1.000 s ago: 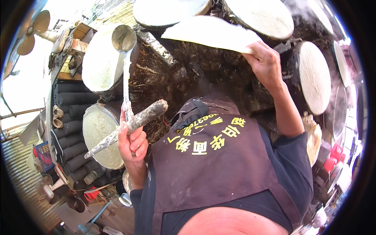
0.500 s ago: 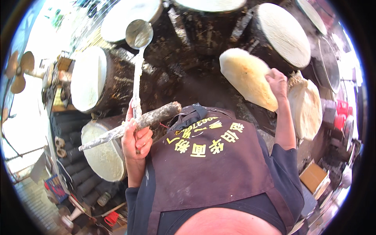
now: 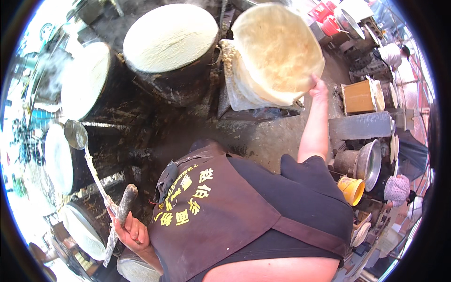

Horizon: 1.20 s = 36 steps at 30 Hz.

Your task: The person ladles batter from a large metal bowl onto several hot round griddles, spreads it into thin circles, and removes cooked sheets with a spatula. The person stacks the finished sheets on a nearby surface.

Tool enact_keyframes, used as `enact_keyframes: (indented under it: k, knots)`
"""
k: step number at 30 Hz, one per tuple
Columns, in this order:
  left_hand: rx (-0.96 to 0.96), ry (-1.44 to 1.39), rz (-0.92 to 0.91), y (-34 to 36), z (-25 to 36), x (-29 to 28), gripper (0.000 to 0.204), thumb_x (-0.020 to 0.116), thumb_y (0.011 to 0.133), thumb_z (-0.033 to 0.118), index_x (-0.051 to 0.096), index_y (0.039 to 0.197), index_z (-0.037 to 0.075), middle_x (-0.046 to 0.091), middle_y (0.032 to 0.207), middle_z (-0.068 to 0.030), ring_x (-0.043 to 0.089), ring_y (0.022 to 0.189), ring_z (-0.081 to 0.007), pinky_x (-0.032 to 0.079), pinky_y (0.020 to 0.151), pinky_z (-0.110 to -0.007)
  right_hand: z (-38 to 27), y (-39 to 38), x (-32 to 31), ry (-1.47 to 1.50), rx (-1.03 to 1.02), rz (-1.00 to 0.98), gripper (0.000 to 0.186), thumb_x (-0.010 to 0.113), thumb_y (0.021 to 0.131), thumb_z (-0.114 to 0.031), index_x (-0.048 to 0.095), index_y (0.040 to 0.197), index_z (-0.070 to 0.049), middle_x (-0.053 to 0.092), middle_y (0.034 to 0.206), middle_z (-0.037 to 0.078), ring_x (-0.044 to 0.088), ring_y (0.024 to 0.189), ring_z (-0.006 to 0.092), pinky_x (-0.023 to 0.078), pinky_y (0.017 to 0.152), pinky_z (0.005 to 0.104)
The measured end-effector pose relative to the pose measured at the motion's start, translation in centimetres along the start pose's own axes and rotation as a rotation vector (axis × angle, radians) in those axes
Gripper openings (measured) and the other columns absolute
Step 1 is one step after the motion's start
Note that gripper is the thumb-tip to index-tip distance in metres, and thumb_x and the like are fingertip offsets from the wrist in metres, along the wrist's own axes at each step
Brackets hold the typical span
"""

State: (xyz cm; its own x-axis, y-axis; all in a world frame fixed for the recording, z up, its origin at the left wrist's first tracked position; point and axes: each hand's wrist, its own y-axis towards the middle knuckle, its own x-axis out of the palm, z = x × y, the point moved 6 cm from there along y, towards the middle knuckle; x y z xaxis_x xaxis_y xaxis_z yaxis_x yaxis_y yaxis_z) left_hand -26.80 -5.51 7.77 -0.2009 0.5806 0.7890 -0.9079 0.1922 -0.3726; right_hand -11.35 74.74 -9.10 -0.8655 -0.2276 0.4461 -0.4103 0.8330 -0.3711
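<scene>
My right hand (image 3: 319, 88) pinches the near right edge of a large thin round pancake (image 3: 277, 51), pale with browned patches. The pancake lies spread over a stack of similar sheets (image 3: 242, 84), whose edges show beneath it on the left and front. At the lower left, my left hand (image 3: 134, 232) is closed around a long-handled metal ladle (image 3: 76, 135) and a thick, batter-crusted stick (image 3: 127, 202). The two cross at the fingers, and the ladle's bowl points up and away, close to a round griddle.
Several dark drum stoves with round white-topped griddles curve around the left and far side, one griddle (image 3: 171, 37) beside the stack. Steam rises at the far left. On the right stand a brown box (image 3: 358, 97), a yellow bucket (image 3: 351, 190), a metal basin (image 3: 369, 164) and red containers (image 3: 330, 26).
My body has turned right. My right hand has carried the folded-looking pancake from beside the griddles onto the stack, where it now lies spread. My left hand still grips ladle and stick.
</scene>
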Motion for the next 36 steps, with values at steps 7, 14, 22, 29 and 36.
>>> enact_keyframes:
  k: [7, 14, 22, 29, 36]
  knots:
    - [-0.039, 0.113, 0.027, 1.3, -2.4, 1.3, 0.052, 0.043, 0.1, 0.023, 0.025, 0.148, 0.027, 0.033, 0.068, -0.0002, 0.029, 0.039, -0.0039, 0.031, 0.023, -0.018, 10.2, 1.7, -8.5, -0.093, 0.029, 0.538, 0.04, 0.068, 0.078, -0.001, 0.058, 0.117, 0.004, 0.063, 0.115, 0.016, 0.062, 0.102, 0.0316, 0.05, 0.09, 0.0459]
    - [-0.057, 0.029, 0.103, 1.0, -3.8, 3.0, 0.052, 0.042, 0.1, 0.024, 0.024, 0.148, 0.028, 0.034, 0.069, -0.0006, 0.03, 0.039, -0.0037, 0.032, 0.023, -0.018, 8.6, 2.1, -12.1, -0.473, -0.203, 0.446, 0.043, 0.074, 0.075, -0.014, 0.061, 0.114, 0.002, 0.066, 0.109, 0.017, 0.065, 0.094, 0.0339, 0.053, 0.085, 0.045]
    - [-0.107, -0.131, 0.074, -1.9, -1.7, -1.3, 0.03, 0.046, 0.097, 0.033, 0.043, 0.082, 0.007, 0.041, 0.061, -0.0009, 0.03, 0.036, -0.0099, 0.029, 0.028, -0.024, 3.6, -6.3, 8.0, -1.33, -1.025, 0.543, 0.045, 0.069, 0.074, -0.012, 0.058, 0.116, -0.005, 0.057, 0.113, 0.018, 0.053, 0.108, 0.0357, 0.043, 0.095, 0.0424]
    - [-0.117, -0.018, -0.198, -7.5, 0.9, -4.9, 0.036, 0.047, 0.098, 0.039, 0.04, 0.079, 0.01, 0.033, 0.053, 0.0016, 0.03, 0.038, -0.011, 0.028, 0.029, -0.024, 11.6, -18.3, 35.1, -1.03, -1.296, -0.291, 0.019, 0.064, 0.074, -0.004, 0.067, 0.093, -0.002, 0.066, 0.091, 0.015, 0.062, 0.092, 0.0318, 0.05, 0.081, 0.0397]
    - [0.225, -0.499, 0.169, -13.5, 2.1, -13.0, 0.037, 0.039, 0.1, 0.04, 0.04, 0.082, 0.009, 0.033, 0.057, 0.0018, 0.027, 0.038, -0.0076, 0.028, 0.03, -0.023, 32.4, -39.4, 46.6, -0.971, -1.078, -1.347, 0.014, 0.07, 0.077, -0.016, 0.061, 0.075, -0.007, 0.061, 0.087, 0.009, 0.058, 0.091, 0.0296, 0.047, 0.079, 0.0407]
